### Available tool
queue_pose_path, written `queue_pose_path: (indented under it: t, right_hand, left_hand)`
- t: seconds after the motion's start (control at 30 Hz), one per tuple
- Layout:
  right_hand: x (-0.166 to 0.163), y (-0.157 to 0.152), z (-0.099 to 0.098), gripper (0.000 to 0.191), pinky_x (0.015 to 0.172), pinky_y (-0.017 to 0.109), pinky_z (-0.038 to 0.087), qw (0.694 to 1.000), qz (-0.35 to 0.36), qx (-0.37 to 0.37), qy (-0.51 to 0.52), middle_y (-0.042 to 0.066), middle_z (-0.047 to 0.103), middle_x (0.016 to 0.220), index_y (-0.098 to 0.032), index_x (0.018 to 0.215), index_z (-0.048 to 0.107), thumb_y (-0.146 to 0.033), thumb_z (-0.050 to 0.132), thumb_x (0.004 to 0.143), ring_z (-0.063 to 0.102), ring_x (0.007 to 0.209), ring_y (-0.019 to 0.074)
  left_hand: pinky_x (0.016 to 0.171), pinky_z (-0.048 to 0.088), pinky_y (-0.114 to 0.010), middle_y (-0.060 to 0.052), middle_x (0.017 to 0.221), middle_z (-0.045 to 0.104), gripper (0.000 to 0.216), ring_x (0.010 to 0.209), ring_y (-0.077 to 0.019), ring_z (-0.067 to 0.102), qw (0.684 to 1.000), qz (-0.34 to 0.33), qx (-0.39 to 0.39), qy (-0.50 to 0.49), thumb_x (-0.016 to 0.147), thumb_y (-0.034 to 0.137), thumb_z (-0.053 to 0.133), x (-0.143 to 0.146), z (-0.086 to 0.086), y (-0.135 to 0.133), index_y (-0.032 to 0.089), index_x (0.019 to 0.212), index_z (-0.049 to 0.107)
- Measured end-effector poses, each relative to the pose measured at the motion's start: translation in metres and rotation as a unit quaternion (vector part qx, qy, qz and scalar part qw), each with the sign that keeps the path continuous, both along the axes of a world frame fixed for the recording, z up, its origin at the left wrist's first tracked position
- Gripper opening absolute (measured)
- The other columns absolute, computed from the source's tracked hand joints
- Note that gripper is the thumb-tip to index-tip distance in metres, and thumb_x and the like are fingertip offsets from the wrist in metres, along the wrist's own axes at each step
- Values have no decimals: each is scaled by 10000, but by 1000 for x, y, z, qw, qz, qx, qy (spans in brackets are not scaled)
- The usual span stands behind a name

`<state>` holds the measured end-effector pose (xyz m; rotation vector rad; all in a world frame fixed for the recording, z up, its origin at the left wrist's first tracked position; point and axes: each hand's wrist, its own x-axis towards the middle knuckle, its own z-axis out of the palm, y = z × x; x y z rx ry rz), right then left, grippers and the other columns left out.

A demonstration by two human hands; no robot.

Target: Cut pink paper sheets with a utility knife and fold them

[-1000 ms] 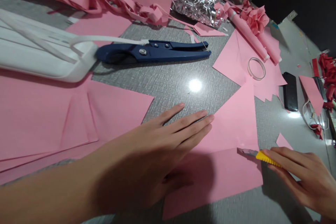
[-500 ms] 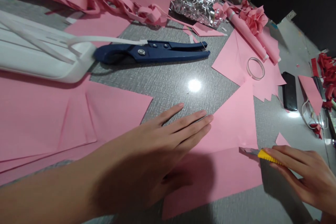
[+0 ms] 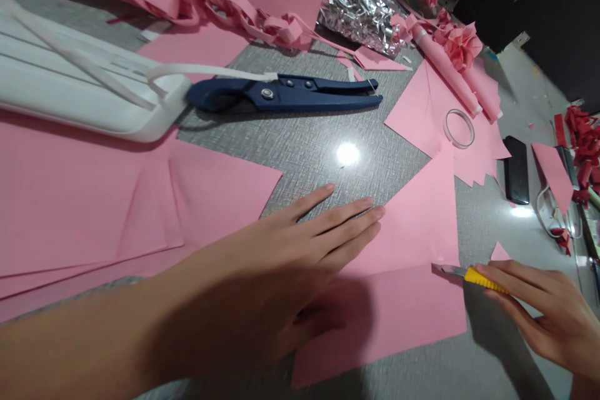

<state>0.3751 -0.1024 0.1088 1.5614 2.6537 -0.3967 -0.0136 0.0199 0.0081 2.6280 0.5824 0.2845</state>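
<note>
A pink sheet of paper (image 3: 403,306) lies on the grey table, with a fold or edge running across it. My left hand (image 3: 314,244) rests flat on its left part, fingers stretched out and pointing right; nothing is held in it. At the right, my right hand (image 3: 539,306) grips a yellow utility knife (image 3: 485,280). The knife's blade lies at the sheet's right edge, along the line that crosses the paper. Part of the sheet is hidden under my left hand and its shadow.
Dark blue pliers-like cutters (image 3: 281,95) lie beyond my left hand, beside a white plastic device (image 3: 117,100). More pink sheets (image 3: 84,200) spread at the left. A tape roll (image 3: 459,129), a phone (image 3: 516,170), crumpled foil (image 3: 359,12) and a pink paper chain (image 3: 225,3) lie around.
The view has shifted slightly, so the things on the table appear moved a little to the right. Both hands keep nearly the same place on the paper and knife.
</note>
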Motion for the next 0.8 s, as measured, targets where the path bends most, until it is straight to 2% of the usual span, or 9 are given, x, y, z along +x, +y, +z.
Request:
queue_pose_path:
  t: [0.33, 0.63, 0.8]
  right_hand:
    - [2, 2, 2, 366, 719, 285, 676, 1000, 1, 4, -6, 91, 836, 1228, -247, 1486, 642, -193, 538, 1139, 852, 1009, 217]
    - [7, 1, 1, 381, 757, 289, 676, 1000, -13, -10, 4, 82, 836, 1247, -266, 1484, 658, -187, 561, 1125, 849, 1019, 217]
    - [10, 0, 1, 395, 724, 288, 678, 1000, -11, 3, -5, 76, 841, 1229, -282, 1482, 671, -183, 553, 1119, 852, 1002, 221]
  left_hand:
    - [1382, 263, -567, -125, 1729, 491, 835, 1559, -370, 533, 1000, -4, 11, 0, 973, 594, 738, -2, 0, 0, 178, 1665, 523]
    - [1380, 271, -566, -126, 1712, 522, 806, 1551, -357, 544, 1000, 3, -1, 5, 987, 596, 722, -1, 1, 0, 202, 1663, 528]
    - [1384, 252, -563, -116, 1721, 506, 790, 1572, -353, 520, 1000, 5, -16, 14, 998, 597, 711, 0, 3, 0, 222, 1668, 522]
